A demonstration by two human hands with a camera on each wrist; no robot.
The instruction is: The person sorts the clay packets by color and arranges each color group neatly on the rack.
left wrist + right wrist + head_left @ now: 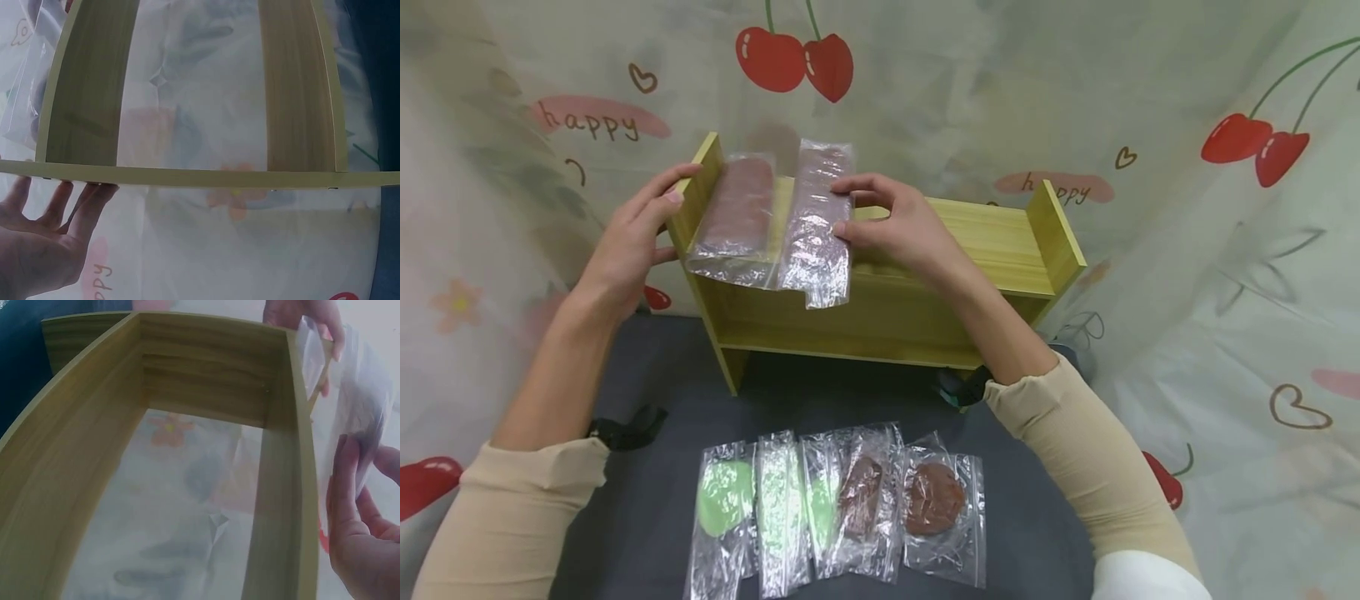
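My right hand (pixel 898 221) pinches a clear zip bag (pixel 816 221) with a flat pinkish-brown item inside, thumb and fingers at its right edge. This bag hangs upright in front of the upper shelf. In the right wrist view the same bag (pixel 362 394) is seen nearly edge-on. Left of it, a similar bag (pixel 737 208) leans on the top tier of a small wooden shelf (pixel 985 233). My left hand (pixel 632 242) touches the outer face of the shelf's left side panel (pixel 700 196); the left wrist view shows extended fingers (pixel 84 215) against that panel.
On the dark tabletop (pixel 1022 500), in front of the shelf, lie several clear bags: green-filled ones (pixel 725 497) at left and brown-filled ones (pixel 934 498) at right. A cherry-printed curtain (pixel 925 100) hangs behind and at both sides.
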